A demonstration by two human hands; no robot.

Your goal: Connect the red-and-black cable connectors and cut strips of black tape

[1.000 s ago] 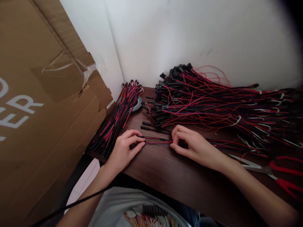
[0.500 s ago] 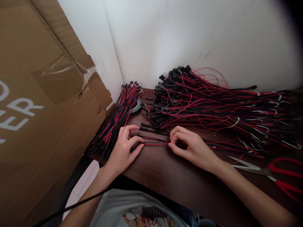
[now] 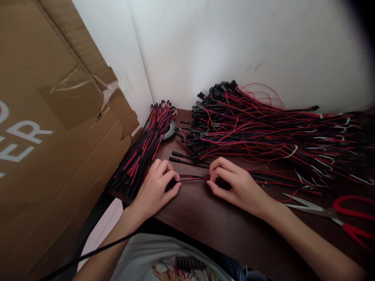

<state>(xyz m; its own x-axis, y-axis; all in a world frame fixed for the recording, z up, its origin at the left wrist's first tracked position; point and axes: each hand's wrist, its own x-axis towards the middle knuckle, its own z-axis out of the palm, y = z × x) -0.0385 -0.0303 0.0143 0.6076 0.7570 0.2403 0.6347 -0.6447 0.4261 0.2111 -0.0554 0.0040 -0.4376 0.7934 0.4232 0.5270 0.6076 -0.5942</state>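
Both my left hand (image 3: pixel 155 189) and right hand (image 3: pixel 234 183) pinch one wire (image 3: pixel 193 178) just before the heap (image 3: pixel 263 128): light, limp, best held near ends.

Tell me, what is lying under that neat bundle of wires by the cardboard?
Under the neat bundle a round dark object with a pale rim peeks out, resting on the brown table. Most of it is covered by wires, so what it is cannot be told.
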